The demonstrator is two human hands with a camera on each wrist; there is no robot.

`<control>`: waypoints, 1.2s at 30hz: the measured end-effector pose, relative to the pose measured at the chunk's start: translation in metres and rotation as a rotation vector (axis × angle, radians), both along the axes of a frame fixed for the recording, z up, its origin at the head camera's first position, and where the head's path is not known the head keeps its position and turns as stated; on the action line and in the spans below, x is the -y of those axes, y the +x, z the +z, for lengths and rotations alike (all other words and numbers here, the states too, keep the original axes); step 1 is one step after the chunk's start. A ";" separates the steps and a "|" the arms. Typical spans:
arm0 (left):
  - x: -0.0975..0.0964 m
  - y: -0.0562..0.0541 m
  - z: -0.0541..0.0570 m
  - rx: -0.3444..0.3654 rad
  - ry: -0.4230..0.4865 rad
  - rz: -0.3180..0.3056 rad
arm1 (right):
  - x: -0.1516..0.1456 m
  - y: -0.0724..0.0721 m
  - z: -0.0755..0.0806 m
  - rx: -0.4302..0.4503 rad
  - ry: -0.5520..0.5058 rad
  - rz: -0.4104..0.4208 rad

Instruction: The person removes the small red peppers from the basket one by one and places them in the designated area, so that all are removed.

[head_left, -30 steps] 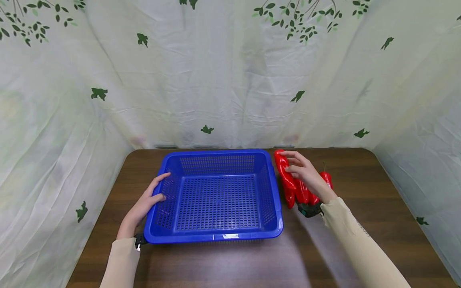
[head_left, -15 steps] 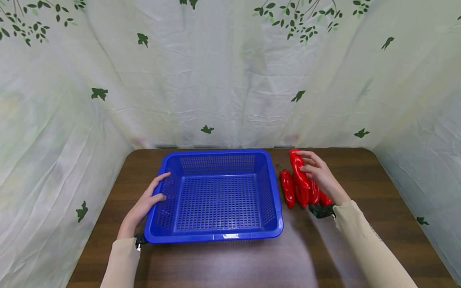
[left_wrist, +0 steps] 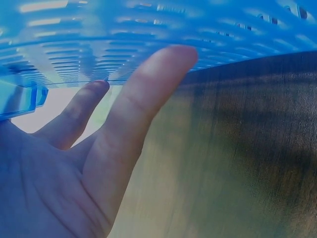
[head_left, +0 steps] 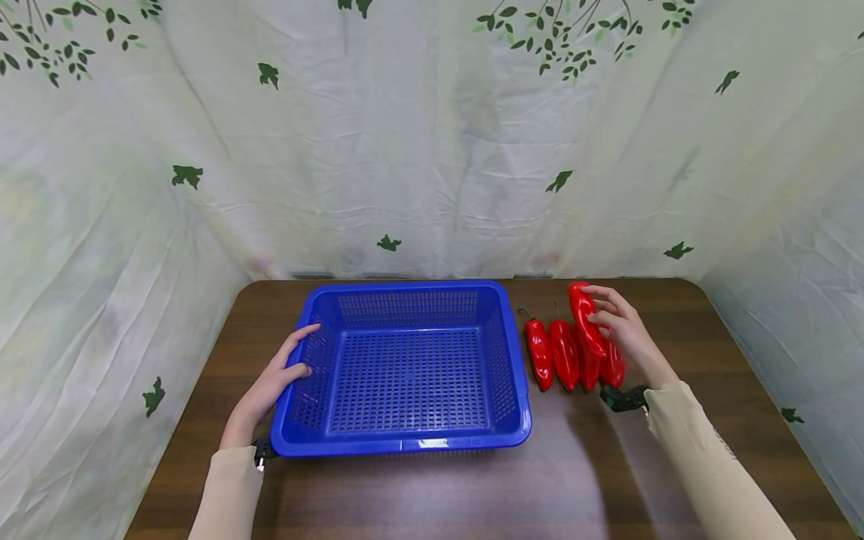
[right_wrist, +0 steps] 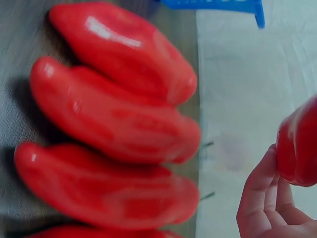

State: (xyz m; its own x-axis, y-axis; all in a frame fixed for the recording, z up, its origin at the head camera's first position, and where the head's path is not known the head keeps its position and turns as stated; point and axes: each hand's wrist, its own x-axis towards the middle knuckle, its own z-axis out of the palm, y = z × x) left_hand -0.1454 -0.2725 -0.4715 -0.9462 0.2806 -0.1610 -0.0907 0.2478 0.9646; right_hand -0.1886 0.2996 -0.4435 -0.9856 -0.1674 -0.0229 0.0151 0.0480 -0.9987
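Observation:
My left hand point(head_left: 270, 382) grips the left rim of a blue plastic basket point(head_left: 398, 442). Its thumb and a finger lap over the rim; in the left wrist view, digits of the left hand point(left_wrist: 104, 144) show against the slotted basket point(left_wrist: 148, 25). With fingertips and thumb my right hand point(head_left: 624, 326) pinches a red pepper point(head_left: 584, 315), held above a row of other peppers. The held pepper point(right_wrist: 299, 148) is partly cut off in the right wrist view. Several red peppers point(head_left: 538, 352) lie side by side to the right of the basket, some partly covered by the held one.
Everything rests on a dark wooden table point(head_left: 432, 495). A pale cloth curtain point(head_left: 432, 150) printed with leaves closes off the back and both sides. The basket's right rim stands close to the leftmost pepper.
My right hand has moved to the right with the pepper, away from the basket, uncovering the leftmost peppers in the row. The left hand and basket have stayed put.

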 end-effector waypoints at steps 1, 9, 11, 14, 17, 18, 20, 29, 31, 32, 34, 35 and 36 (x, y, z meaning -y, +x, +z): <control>0.000 0.000 0.000 0.000 -0.003 0.001 | -0.002 0.000 -0.001 0.001 0.001 -0.007; 0.000 0.000 0.000 0.001 0.000 0.002 | -0.019 0.003 -0.008 0.001 -0.031 -0.055; 0.000 0.000 0.000 0.000 -0.002 0.002 | -0.022 0.004 -0.010 -0.015 -0.041 -0.062; 0.000 0.000 0.000 0.000 -0.001 0.003 | -0.027 0.005 -0.013 -0.045 -0.064 -0.071; 0.000 0.000 0.000 0.001 0.000 0.003 | -0.031 0.006 -0.015 -0.067 -0.092 -0.086; 0.000 0.000 0.000 0.000 -0.001 0.003 | -0.033 0.007 -0.016 -0.071 -0.092 -0.094; 0.000 0.000 0.000 -0.002 -0.004 0.002 | -0.035 0.007 -0.018 -0.069 -0.094 -0.108; 0.000 0.000 0.000 -0.005 0.010 -0.001 | -0.050 0.011 -0.028 -0.040 -0.100 -0.165; 0.000 0.000 0.000 -0.003 0.015 -0.002 | -0.052 0.012 -0.030 -0.036 -0.095 -0.179; 0.000 0.000 0.000 -0.002 0.016 -0.002 | -0.053 0.013 -0.031 -0.035 -0.093 -0.183; 0.000 0.000 0.000 -0.001 0.019 -0.001 | -0.055 0.015 -0.033 -0.037 -0.087 -0.191; 0.000 0.000 0.000 -0.001 0.020 -0.001 | -0.057 0.016 -0.033 -0.038 -0.080 -0.194; 0.000 0.000 0.000 0.000 0.021 -0.002 | -0.058 0.017 -0.034 -0.037 -0.075 -0.198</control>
